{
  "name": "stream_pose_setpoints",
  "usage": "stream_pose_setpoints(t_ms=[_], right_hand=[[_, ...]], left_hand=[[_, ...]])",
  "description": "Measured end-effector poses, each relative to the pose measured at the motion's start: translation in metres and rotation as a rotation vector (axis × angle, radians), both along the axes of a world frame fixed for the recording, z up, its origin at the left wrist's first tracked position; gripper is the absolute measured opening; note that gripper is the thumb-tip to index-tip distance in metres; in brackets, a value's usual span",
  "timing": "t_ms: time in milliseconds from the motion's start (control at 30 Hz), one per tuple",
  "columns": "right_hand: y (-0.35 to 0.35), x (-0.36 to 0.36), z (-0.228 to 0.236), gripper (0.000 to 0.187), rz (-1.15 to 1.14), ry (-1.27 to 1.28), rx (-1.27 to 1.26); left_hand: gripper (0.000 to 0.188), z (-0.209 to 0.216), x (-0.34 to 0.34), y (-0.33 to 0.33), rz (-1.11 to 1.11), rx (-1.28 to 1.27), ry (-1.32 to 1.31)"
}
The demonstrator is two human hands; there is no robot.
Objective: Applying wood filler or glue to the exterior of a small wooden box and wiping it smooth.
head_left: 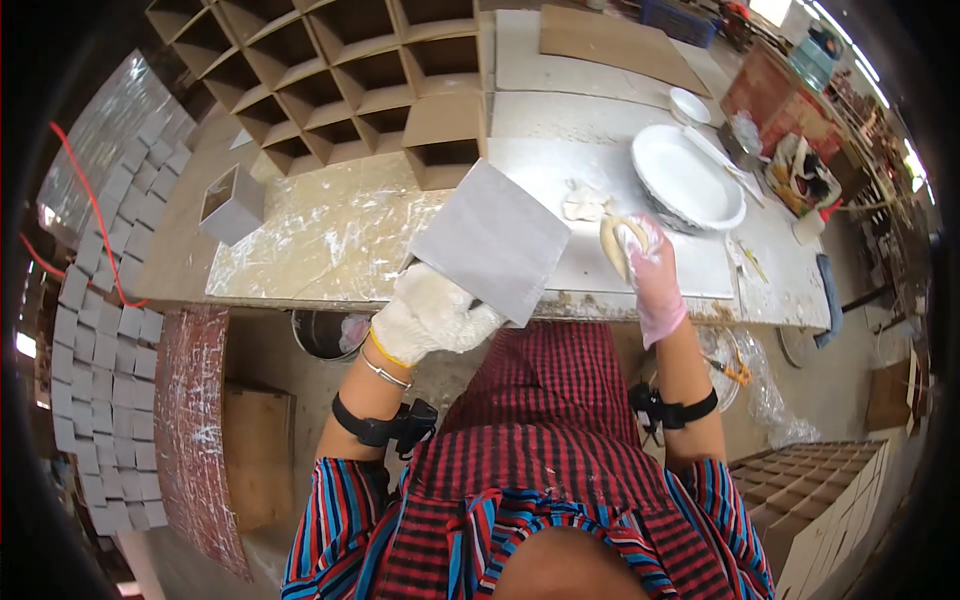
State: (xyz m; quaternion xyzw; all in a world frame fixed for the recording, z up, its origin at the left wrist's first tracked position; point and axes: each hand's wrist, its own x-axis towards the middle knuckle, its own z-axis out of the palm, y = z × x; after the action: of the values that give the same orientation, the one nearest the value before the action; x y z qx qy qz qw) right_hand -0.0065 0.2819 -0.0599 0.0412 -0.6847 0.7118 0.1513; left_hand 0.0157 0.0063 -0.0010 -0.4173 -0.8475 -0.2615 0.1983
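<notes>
The grey square box (492, 240) is held tilted over the front edge of the worktable (780, 275), one broad plain face turned up; whether its underside touches the surface cannot be told. The left hand (440, 315), in a white knit glove, is curled around the box's near lower edge. The right hand (655, 270), in a thin pinkish glove, pinches a beige ring-shaped pad (612, 245) just beside the box, apart from it.

With one hand bearing the box near the edge, a loose grip on the knit fabric could let it turn or drop toward the apron (550, 390). White residue on the pink glove could smear the grey face, and the crusted table edge could scuff it.

Near the right hand lies a crumpled whitish lump (587, 200); beyond it stands a round basin (690, 178) of white material, which a careless elbow might jog. A small open grey box (232, 205) sits well to the left, below a brown grid of open compartments (440, 122).
</notes>
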Motion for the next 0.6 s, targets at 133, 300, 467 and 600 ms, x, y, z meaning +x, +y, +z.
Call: stream_pose_setpoints(t_ms=[133,300,467,600], right_hand=[[-0.012,0.005,-0.008,0.017,0.108,-0.120,-0.105],[-0.017,-0.002,-0.033,0.023,0.190,-0.130,-0.153],[-0.034,-0.006,-0.031,0.015,0.152,-0.073,-0.105],[-0.071,-0.005,0.028,0.020,0.151,0.317,0.350]], left_hand=[[0.036,0.006,0.004,-0.012,0.194,-0.190,0.135],[0.040,0.002,0.002,-0.036,0.290,-0.278,0.146],[0.043,0.001,0.004,-0.053,0.247,-0.284,0.137],[0.046,0.006,0.011,-0.053,0.191,-0.290,0.027]])
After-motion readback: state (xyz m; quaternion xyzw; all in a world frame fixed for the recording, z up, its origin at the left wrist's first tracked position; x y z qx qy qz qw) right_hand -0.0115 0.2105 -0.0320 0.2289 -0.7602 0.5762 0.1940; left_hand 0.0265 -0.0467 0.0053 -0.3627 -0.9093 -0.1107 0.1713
